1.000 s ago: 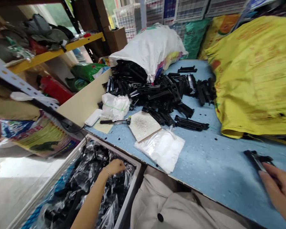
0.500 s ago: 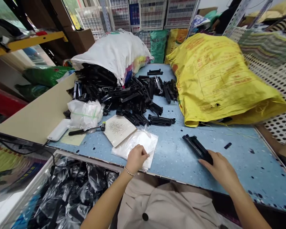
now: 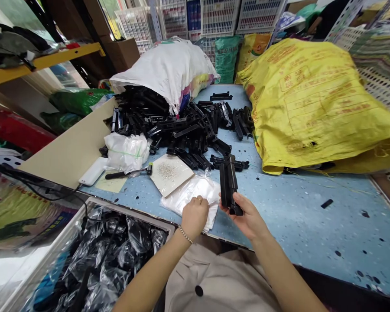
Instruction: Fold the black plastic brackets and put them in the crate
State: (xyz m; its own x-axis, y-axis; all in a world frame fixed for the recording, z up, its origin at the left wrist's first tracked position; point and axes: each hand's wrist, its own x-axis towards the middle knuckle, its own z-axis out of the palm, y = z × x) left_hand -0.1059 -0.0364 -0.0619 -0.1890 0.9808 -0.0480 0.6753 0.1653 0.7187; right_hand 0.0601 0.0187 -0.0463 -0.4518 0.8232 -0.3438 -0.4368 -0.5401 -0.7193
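My right hand (image 3: 243, 214) grips a long black plastic part (image 3: 228, 184) by its lower end and holds it nearly upright above the table's front edge. Close by on the left, my left hand (image 3: 195, 215) is closed, its fingers bent down at a stack of thin clear plastic bags (image 3: 185, 193). The film of one bag seems pinched in the fingertips, which are partly hidden. Behind the bags lies a pale square board (image 3: 169, 173) with many tiny pieces on it. A large heap of similar black plastic parts (image 3: 188, 130) spreads farther back.
A white sack (image 3: 172, 65) lies behind the heap, and a yellow sack (image 3: 312, 104) at the right. A black-handled tool (image 3: 125, 174), a bundled plastic pack (image 3: 126, 151) and a white device (image 3: 93, 171) are at left. A bin of bagged black items (image 3: 117, 247) stands below the front edge.
My right hand has brought the black plastic part left and turned it more upright, beside my left hand. My left hand has stayed at the bags. The view has shifted slightly.
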